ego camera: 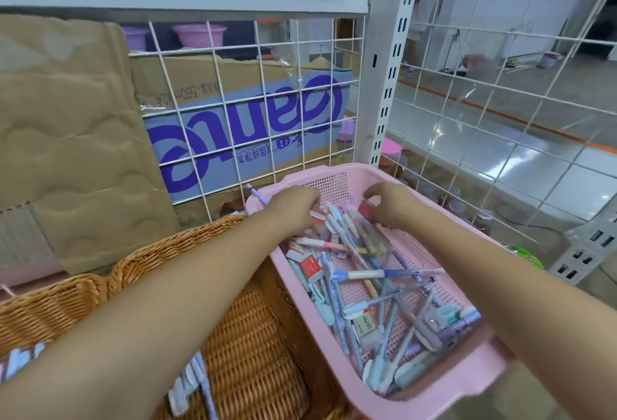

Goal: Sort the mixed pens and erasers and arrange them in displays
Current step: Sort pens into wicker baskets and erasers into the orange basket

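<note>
A pink plastic basket (467, 383) holds a jumble of several pens (384, 274) and red-and-white erasers (309, 269). Both my hands reach into its far end. My left hand (293, 209) has its fingers curled down into the pile and grips a purple pen (256, 195) that sticks out over the basket's far left rim. My right hand (390, 202) curls its fingers round a red eraser (366, 209); the fingertips are blurred.
Two wicker baskets stand left of the pink one, the nearer (253, 326) and the left one (50, 302), each with a few pens at the bottom edge. A white wire grid (233, 102) and cardboard boxes (66, 139) close the back; a slotted shelf post (387, 85) rises behind.
</note>
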